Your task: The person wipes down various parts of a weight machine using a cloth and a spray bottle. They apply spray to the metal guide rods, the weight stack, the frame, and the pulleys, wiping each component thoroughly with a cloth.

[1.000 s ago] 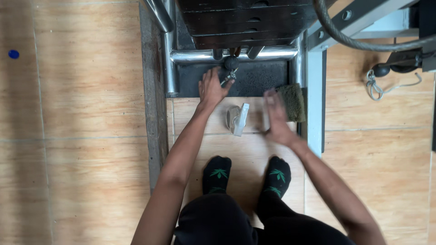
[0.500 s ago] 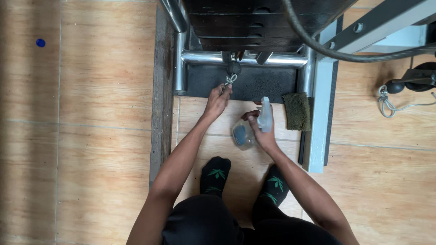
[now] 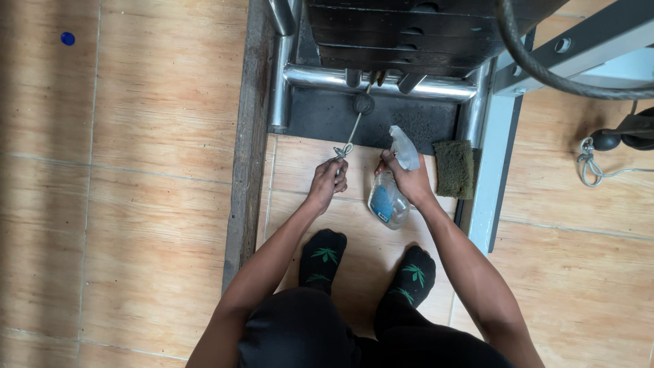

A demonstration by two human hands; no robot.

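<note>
Left hand [image 3: 328, 184] clenched on metal clip [image 3: 340, 151] of taut cable [image 3: 354, 127] | right hand [image 3: 407, 178] grasping clear spray bottle [image 3: 390, 199], nozzle tilted toward cable | green scouring pad [image 3: 454, 168] just right of right hand | risk: clip slipping and snapping back toward weight stack [image 3: 402, 41]; spray wetting tile floor [image 3: 157, 136] beside socked feet [image 3: 325, 257].
</note>
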